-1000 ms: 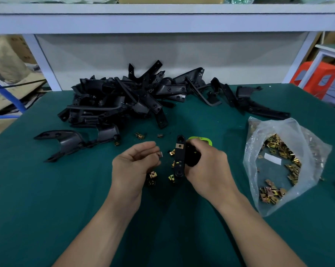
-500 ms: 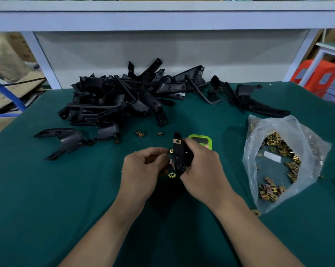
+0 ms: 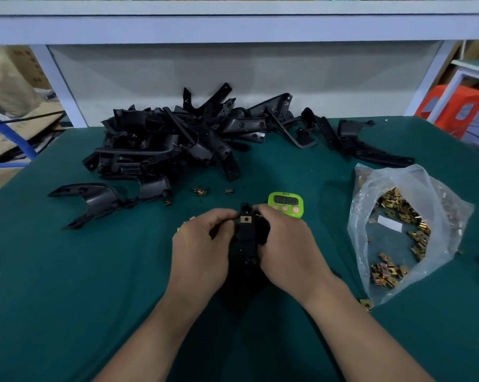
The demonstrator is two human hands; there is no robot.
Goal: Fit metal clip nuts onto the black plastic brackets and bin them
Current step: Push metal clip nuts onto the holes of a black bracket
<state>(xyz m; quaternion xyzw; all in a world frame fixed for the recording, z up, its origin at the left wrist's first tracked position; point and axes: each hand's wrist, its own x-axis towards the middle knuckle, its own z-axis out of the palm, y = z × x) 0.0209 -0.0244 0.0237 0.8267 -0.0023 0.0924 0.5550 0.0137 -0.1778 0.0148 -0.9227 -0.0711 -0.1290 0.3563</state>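
My right hand [image 3: 286, 246] grips a black plastic bracket [image 3: 248, 238] held upright over the green table, with one metal clip nut [image 3: 246, 219] seated near its top end. My left hand [image 3: 202, 244] has its fingers curled against the bracket's left side; what its fingertips pinch is hidden. A clear plastic bag [image 3: 406, 230] full of gold clip nuts lies to the right. A pile of black brackets [image 3: 183, 139] fills the back of the table.
A green digital timer [image 3: 285, 204] sits just behind my right hand. Loose clip nuts [image 3: 199, 191] lie in front of the pile, one more [image 3: 366, 304] by the bag. A single bracket [image 3: 95, 201] lies at left. An orange stool [image 3: 450, 106] stands beyond the table's right edge.
My left hand has moved right, from apart with a clip nut pinched, up against the bracket. Both hands and the bracket have come together.
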